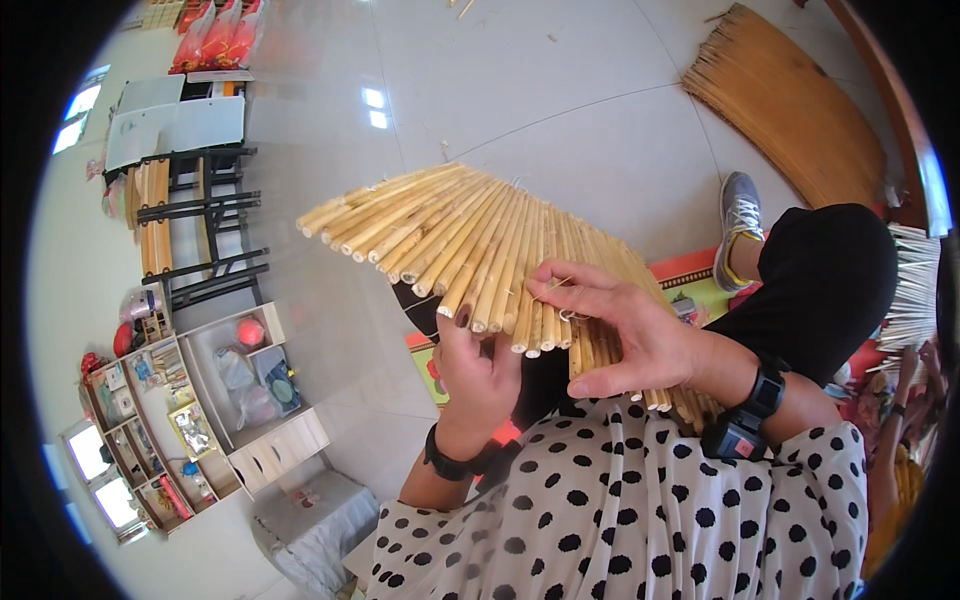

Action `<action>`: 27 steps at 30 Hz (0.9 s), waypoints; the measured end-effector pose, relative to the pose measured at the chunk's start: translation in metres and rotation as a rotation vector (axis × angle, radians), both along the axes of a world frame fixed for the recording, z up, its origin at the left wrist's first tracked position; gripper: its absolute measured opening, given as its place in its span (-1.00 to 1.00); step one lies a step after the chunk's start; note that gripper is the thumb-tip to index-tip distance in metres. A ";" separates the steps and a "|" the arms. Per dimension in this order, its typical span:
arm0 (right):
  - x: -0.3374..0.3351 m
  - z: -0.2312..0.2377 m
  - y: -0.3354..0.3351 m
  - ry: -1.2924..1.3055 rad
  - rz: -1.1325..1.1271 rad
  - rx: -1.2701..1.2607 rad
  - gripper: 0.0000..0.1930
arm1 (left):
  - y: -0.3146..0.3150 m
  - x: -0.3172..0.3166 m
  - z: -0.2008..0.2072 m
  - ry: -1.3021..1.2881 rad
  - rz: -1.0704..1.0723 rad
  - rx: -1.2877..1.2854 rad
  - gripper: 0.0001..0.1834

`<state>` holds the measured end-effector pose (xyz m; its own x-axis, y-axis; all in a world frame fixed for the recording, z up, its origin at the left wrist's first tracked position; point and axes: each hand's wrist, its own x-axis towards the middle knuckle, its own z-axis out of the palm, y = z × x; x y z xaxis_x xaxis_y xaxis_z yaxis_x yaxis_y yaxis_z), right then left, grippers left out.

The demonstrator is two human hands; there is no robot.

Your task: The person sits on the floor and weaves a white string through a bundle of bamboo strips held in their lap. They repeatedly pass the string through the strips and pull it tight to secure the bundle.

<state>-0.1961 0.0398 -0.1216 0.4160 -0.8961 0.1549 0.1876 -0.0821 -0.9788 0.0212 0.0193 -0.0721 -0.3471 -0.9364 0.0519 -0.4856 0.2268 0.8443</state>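
Observation:
A mat of yellow reed stalks (455,230), laid side by side and fanned out, slants across my lap. My left hand (475,375) grips the near ends of the stalks, its thumb against the cut tips and its other fingers hidden beneath. Over the mat's near edge lies my right hand (640,325), with a thin pale thread (570,316) pinched at its fingertips. Its thumb is spread lower down, beside the stalk ends. More thread loops show at the mat's far edge.
A rolled-out brown slatted mat (790,110) lies on the tiled floor, far right. Loose pale stalks (912,285) and another person's arm (885,450) are at the right edge. At left stand shelves (160,430), folding tables (205,215) and a covered stool (315,520).

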 end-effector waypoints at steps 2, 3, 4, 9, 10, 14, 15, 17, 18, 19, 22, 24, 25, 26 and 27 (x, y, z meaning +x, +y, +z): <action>0.001 -0.001 0.002 0.001 -0.026 0.009 0.00 | 0.001 -0.005 0.000 0.139 -0.029 -0.011 -0.43; 0.001 -0.001 0.003 0.003 -0.040 0.013 0.00 | 0.002 -0.006 0.000 0.139 -0.036 -0.024 -0.47; 0.001 0.000 0.003 -0.003 -0.053 0.018 -0.01 | 0.002 -0.007 -0.001 0.139 -0.042 -0.036 -0.51; -0.004 0.006 -0.005 0.034 -0.068 0.013 -0.05 | -0.002 -0.009 0.013 0.198 -0.086 0.113 -0.75; -0.002 0.007 -0.007 0.117 -0.136 -0.075 -0.16 | -0.003 -0.007 0.020 0.148 -0.051 0.052 -0.74; -0.010 0.019 -0.011 0.062 -0.172 0.187 -0.22 | -0.017 0.006 0.042 -0.022 0.071 -0.262 -0.69; -0.011 0.022 -0.011 0.041 -0.173 0.222 -0.22 | -0.017 0.010 0.049 -0.064 0.098 -0.307 -0.72; -0.016 0.028 -0.012 0.012 -0.177 0.296 -0.24 | -0.014 0.015 0.049 -0.106 0.040 -0.282 -0.71; -0.017 0.027 -0.011 0.005 -0.229 0.286 -0.29 | -0.011 0.013 0.049 -0.143 -0.061 -0.207 -0.69; -0.020 0.024 -0.011 -0.026 -0.263 0.308 -0.32 | -0.009 0.011 0.049 -0.180 -0.164 -0.134 -0.67; -0.030 0.015 -0.011 -0.136 -0.376 0.374 -0.42 | 0.000 -0.013 0.034 -0.170 -0.372 -0.089 -0.47; -0.029 0.020 -0.012 -0.171 -0.465 0.388 -0.44 | 0.002 -0.030 0.027 -0.132 -0.466 -0.038 -0.23; -0.025 0.023 -0.012 -0.191 -0.507 0.393 -0.45 | 0.004 -0.037 0.015 -0.089 -0.477 -0.013 -0.12; -0.019 0.024 -0.012 -0.188 -0.574 0.409 -0.49 | 0.003 -0.045 0.005 -0.040 -0.499 0.014 0.00; -0.016 0.018 -0.014 -0.198 -0.565 0.395 -0.51 | 0.004 -0.051 0.000 -0.021 -0.496 0.013 0.07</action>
